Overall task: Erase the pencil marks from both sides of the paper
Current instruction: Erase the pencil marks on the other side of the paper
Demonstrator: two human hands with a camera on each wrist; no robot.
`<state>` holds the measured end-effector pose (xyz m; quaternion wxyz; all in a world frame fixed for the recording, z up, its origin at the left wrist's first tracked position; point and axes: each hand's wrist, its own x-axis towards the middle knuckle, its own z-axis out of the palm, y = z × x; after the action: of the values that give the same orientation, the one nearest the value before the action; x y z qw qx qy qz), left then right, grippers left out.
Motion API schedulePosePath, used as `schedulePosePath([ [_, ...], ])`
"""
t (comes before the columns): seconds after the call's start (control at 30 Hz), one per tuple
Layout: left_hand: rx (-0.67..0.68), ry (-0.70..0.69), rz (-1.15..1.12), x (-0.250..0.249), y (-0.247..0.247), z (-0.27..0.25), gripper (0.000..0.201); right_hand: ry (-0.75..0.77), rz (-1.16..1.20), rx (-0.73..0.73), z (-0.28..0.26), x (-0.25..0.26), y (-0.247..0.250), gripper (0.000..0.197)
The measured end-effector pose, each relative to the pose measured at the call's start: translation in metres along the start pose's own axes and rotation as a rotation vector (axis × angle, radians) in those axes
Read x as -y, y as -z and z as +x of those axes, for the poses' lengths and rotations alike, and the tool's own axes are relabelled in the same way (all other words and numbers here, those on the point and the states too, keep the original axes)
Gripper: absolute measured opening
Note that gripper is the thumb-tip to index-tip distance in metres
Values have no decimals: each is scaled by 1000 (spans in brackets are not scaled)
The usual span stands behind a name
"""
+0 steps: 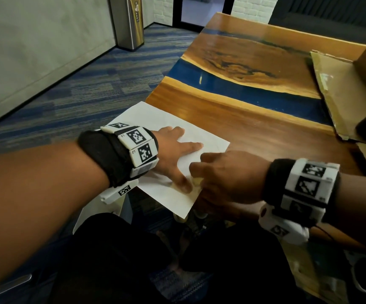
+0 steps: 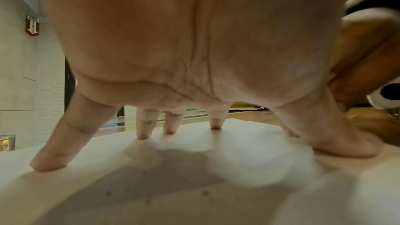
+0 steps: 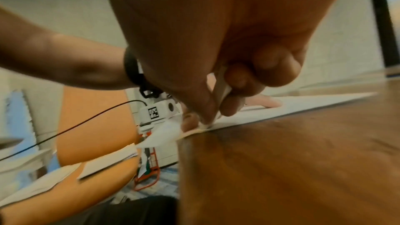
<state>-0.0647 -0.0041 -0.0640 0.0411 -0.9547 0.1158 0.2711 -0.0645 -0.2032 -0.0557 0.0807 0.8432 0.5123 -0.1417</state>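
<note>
- Overall, head view: paper (image 1: 199,137) lay flat at the near left corner of the counter (image 1: 254,123), one corner hanging over the edge. Left hand (image 1: 173,154) was spread flat on the sheet, fingers straight, pinning it. Right hand (image 1: 223,178) was curled round a pale eraser (image 1: 197,181), rubbing just beside the left thumb. Cardboard (image 1: 339,88) sat well apart at the right.
- Left wrist view: fingertips (image 2: 49,163) pressed on the sheet, palm arched above it. Paper looked thin, light and floppy; likely to slide or crease unless pinned close to the rubbing spot.
- Right wrist view: eraser (image 3: 220,91) was pinched between thumb and fingers, tip touching the paper near its edge. Overhanging corner (image 3: 162,134) drooped, so soft; that loose corner seemed the best place to lift for flipping.
</note>
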Motion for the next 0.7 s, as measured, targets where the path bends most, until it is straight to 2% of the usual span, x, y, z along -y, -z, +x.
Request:
schedulePosePath([
  [0.13,10,3,35,-3,3,-1,127,-197,-28,-45,9,-45,8,23],
  [0.17,12,5,43,-4,4,-1,127,-195,-31,-49,8,-46,7,22],
  [0.3,24,13,47,-4,5,-1,129,0,-23,-21,3,-19,0,19],
  [0.43,13,26,85,-7,7,0,128,-199,-64,-55,9,-53,7,24],
  [0.5,16,30,95,-7,7,0,129,-153,-68,-63,8,-45,5,23],
  [0.6,17,35,86,-7,9,0,131,43,-1,1,5,-14,-1,24],
  [0.63,16,37,88,-7,9,1,131,32,2,6,6,-18,2,25],
  [0.7,13,35,94,-7,9,0,131,-105,-12,-7,11,-41,9,28],
])
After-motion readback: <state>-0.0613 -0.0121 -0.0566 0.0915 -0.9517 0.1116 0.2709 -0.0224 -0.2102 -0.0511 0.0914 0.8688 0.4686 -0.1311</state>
